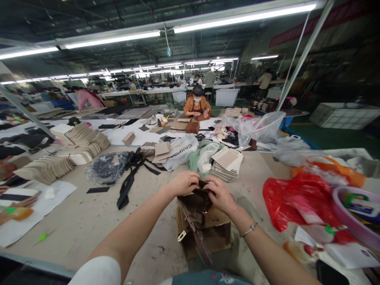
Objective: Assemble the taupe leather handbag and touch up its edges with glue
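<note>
A dark brown bag (196,208), seemingly leather-like, sits on top of a cardboard box (219,234) right in front of me. My left hand (184,183) pinches the bag's far upper edge, fingers closed on it. Close beside it, my right hand (220,194) grips the same edge, with thumb and fingers folded over the material. A small pale-gold metal piece (181,236) hangs at the bag's near left side. Below the bag, a brown strip dangles down the front of the box. The inside of the bag is mostly hidden.
Stacked beige panels (47,168), a plastic-wrapped bundle (107,167) and black straps (127,186) lie left. Ahead are stacked boards (228,163). A red plastic bag (297,198), purple basin (338,194) and phone (329,273) are right. A co-worker (197,105) sits opposite.
</note>
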Motion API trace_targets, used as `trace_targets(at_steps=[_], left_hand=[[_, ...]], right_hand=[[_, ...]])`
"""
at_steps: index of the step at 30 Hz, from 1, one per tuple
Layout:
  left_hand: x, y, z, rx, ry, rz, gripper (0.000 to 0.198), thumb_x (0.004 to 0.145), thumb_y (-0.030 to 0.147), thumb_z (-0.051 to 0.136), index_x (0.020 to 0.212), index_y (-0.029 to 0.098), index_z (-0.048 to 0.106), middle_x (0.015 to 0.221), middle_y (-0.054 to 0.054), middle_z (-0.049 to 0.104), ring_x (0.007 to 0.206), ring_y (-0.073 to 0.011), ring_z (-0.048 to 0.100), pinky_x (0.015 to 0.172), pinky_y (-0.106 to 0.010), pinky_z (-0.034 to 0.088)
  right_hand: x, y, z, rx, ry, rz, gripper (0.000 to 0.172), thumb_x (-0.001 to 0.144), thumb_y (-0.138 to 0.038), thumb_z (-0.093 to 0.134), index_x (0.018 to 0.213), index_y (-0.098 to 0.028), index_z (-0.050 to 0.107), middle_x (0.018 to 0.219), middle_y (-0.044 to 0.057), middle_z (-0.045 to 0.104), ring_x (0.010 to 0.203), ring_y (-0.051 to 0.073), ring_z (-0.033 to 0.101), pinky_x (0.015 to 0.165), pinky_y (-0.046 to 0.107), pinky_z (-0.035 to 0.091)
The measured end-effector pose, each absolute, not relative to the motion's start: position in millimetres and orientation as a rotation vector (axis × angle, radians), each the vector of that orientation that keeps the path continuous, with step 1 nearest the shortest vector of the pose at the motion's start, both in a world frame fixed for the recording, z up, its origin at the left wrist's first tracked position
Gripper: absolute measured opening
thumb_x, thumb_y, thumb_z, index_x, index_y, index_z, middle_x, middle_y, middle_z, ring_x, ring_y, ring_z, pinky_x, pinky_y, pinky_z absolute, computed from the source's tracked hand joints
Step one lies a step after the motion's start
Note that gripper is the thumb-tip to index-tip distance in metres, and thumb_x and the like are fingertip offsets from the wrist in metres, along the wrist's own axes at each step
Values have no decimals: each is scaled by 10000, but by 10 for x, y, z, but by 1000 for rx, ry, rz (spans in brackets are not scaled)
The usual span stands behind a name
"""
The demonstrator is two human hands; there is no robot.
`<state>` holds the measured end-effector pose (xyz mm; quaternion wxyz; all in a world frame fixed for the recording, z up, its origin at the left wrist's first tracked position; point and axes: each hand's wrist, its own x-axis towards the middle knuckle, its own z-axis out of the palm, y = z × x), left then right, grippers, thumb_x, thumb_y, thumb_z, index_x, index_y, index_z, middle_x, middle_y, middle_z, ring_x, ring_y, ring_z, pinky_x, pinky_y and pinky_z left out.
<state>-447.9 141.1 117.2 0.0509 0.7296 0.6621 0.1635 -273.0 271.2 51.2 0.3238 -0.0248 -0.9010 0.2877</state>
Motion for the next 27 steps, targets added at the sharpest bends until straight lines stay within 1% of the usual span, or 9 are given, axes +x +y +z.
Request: trace_targets(at_steps=[3, 6, 8, 10, 12, 15, 21, 23, 27], left_hand=[[-4487, 1420, 1169, 2191, 2037, 522, 117, 847, 239, 568, 793, 173, 647, 1109, -67, 656, 984, -196, 613, 876, -302, 466], [-4482, 1430, 1169, 2183, 2054, 523, 85, 818, 212, 572, 753, 172, 609, 1095, -72, 661, 1006, -210, 605, 879, -321, 469], [-4479, 1440, 1162, 2166, 2065, 534, 73, 800, 195, 571, 733, 176, 593, 1107, -76, 655, 1020, -209, 599, 890, -326, 468], [-4478, 1451, 1153, 2133, 2080, 555, 71, 796, 190, 564, 729, 179, 585, 1116, -75, 651, 1019, -203, 600, 892, -325, 471], [-4476, 1459, 1153, 2106, 2096, 570, 65, 796, 194, 562, 735, 181, 581, 1120, -73, 646, 1008, -199, 604, 889, -324, 474], [-4469, 1461, 1181, 2116, 2078, 578, 22, 791, 181, 565, 789, 184, 587, 1143, -75, 631, 1012, -197, 602, 899, -324, 473], [-4448, 1443, 1271, 2195, 1971, 541, 271, 733, 176, 629, 1002, 201, 610, 1282, -91, 550, 1141, -219, 548, 991, -338, 431], [-4443, 1447, 1280, 2205, 1960, 498, 305, 711, 199, 659, 1014, 203, 616, 1290, -96, 545, 1151, -234, 542, 997, -351, 425], [-4445, 1474, 1268, 2183, 1990, 472, 285, 727, 269, 685, 995, 201, 619, 1274, -104, 562, 1140, -245, 550, 982, -364, 432]], right_hand=[[-2718, 2746, 473, -155, -2273, 923, 441, 763, -117, 519, 1188, -225, 559, 1137, 93, 587, 1063, 224, 554, 927, 415, 472], [-2704, 2780, 435, -260, -2239, 995, 518, 784, -221, 586, 1291, -206, 483, 1100, 99, 623, 985, 226, 600, 887, 411, 502], [-2697, 2805, 423, -277, -2257, 986, 482, 801, -288, 604, 1269, -207, 523, 1086, 99, 650, 987, 233, 615, 906, 421, 497], [-2690, 2833, 421, -278, -2268, 972, 401, 820, -336, 605, 1202, -212, 590, 1091, 98, 669, 1022, 240, 618, 939, 426, 483], [-2685, 2864, 419, -288, -2258, 986, 349, 836, -355, 599, 1154, -214, 630, 1095, 96, 680, 1036, 235, 624, 953, 416, 481], [-2686, 2907, 406, -328, -2238, 1013, 326, 837, -353, 605, 1127, -213, 652, 1077, 88, 693, 1023, 228, 635, 951, 405, 487], [-2708, 2962, 387, -322, -2258, 1076, 298, 829, -338, 607, 1097, -226, 672, 1076, 74, 700, 999, 223, 646, 926, 405, 498], [-2709, 2969, 396, -317, -2260, 1098, 289, 827, -326, 606, 1090, -227, 674, 1073, 71, 702, 993, 220, 647, 924, 402, 497], [-2697, 2980, 425, -264, -2263, 1131, 271, 832, -315, 603, 1079, -232, 677, 1065, 64, 704, 989, 217, 644, 910, 394, 501]])
